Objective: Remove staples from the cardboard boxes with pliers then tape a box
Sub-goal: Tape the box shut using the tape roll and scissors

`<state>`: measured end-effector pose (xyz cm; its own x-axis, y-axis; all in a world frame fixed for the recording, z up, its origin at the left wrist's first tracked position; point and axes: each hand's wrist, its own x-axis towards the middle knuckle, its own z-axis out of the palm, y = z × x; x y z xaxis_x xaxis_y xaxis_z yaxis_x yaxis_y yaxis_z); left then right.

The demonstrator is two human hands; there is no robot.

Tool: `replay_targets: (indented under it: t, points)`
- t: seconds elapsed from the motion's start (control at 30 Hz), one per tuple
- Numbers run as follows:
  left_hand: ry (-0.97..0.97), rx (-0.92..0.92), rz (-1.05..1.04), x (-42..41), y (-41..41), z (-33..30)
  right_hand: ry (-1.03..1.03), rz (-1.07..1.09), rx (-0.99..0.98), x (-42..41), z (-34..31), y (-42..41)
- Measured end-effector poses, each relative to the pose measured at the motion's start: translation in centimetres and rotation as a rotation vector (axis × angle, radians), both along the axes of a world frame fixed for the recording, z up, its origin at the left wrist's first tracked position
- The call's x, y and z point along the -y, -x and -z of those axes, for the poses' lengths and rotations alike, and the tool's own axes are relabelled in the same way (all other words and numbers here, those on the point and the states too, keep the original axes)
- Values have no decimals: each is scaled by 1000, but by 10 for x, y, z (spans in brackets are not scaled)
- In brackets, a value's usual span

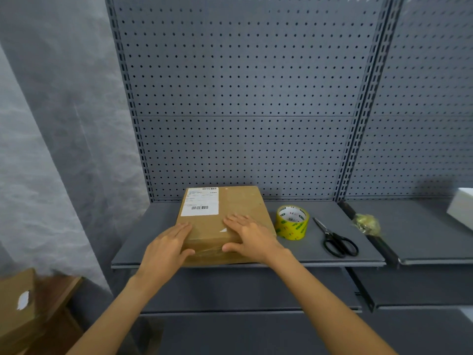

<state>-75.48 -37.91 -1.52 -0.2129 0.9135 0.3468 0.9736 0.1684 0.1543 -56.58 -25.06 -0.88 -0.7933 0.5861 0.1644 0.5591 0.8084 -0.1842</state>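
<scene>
A flat brown cardboard box (238,203) with a white shipping label lies on the grey shelf (320,254). Clear tape runs over its near edge. My left hand (167,248) rests on the box's near left corner, fingers straight on top and thumb against the front face. My right hand (249,237) lies flat on the box's top near the right, thumb pressed on the front edge. A yellow-green roll of tape (291,222) stands just right of the box. No pliers are visible.
Black scissors (335,239) lie right of the tape roll. A crumpled clear wad (366,224) sits at the shelf divider, and a white object (460,208) at far right. Another cardboard box (15,306) rests on a wooden stand at lower left. A pegboard rises behind.
</scene>
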Motion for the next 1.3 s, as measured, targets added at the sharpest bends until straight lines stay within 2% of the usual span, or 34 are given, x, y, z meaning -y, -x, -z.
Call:
replay_targets:
  t: [0.07,0.17,0.27,0.4,0.57,0.7,0.77,0.87,0.97,1.13,1.3]
  points:
    - [16,18,-21,1,2,1,76,26,-123,0,-4,-10]
    - [55,25,-25,-2,5,-3,75,152,-254,-11,-8,-35]
    - [30,96,-37,-12,1,-9,91,329,-315,-35,-12,-63]
    - [5,125,-19,-32,-16,-12,103,484,-181,-55,-11,-82]
    - [6,145,50,-61,-36,-10,33,444,114,-65,2,-88]
    - [-20,164,75,-81,-50,-15,-14,424,122,-73,3,-96]
    - [-34,184,85,-89,-57,-19,60,454,-33,-79,2,-102]
    - [-66,254,114,-103,-64,-26,206,486,-451,-90,-8,-108]
    - [-117,393,155,-115,-77,-33,338,440,-740,-91,-30,-106]
    - [-154,865,266,-147,-102,-57,417,326,-974,-90,-54,-83]
    - [-296,1019,315,-180,-92,-71,462,279,-1093,-91,-64,-60]
